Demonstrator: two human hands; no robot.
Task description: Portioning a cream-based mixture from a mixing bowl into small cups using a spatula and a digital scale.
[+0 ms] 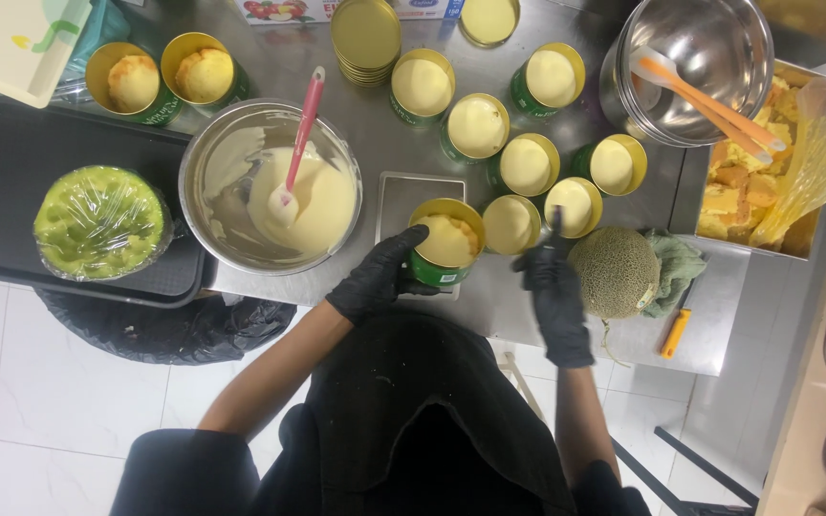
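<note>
My left hand (378,278), in a black glove, grips the side of a green can with a gold rim (445,246) that holds pale yellow filling. The can stands on a small flat metal plate (411,191) at the steel table's front edge. My right hand (556,298), also gloved in black, is closed around a thin dark utensil (556,223) whose tip points up between two filled cans (511,224) (573,205). Several more cans of cream-coloured filling (476,125) stand behind them.
A steel bowl of pale batter (231,162) with a pink spatula (302,129) sits left of the can. Nearby are two cake-filled cans (205,75), stacked gold lids (365,33), a melon (614,272), a big steel bowl (709,38), a tub of yellow pieces (740,186) and a black tray (2,182) with wrapped green fruit (97,222).
</note>
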